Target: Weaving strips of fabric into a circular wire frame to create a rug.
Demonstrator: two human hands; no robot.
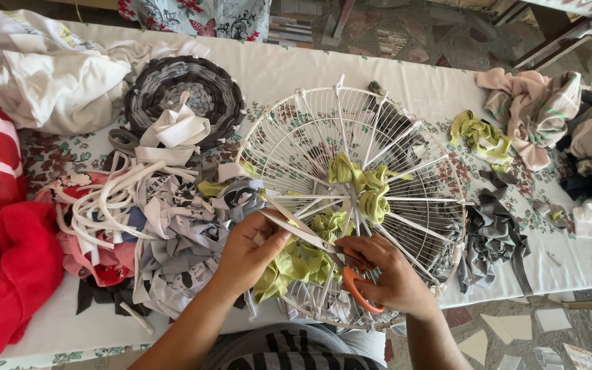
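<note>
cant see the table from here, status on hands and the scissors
Right hand grips orange-handled scissors, blades open. Left hand pinches green fabric strip over wire frame. Nothing blocking.

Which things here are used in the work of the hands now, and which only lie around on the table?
In use:
- left hand
- right hand
- orange-handled scissors
- green fabric strip
- round wire frame

Lying about:
- coiled grey mat
- white strips
- red cloth
- pink cloth pile
- dark grey strips
</note>
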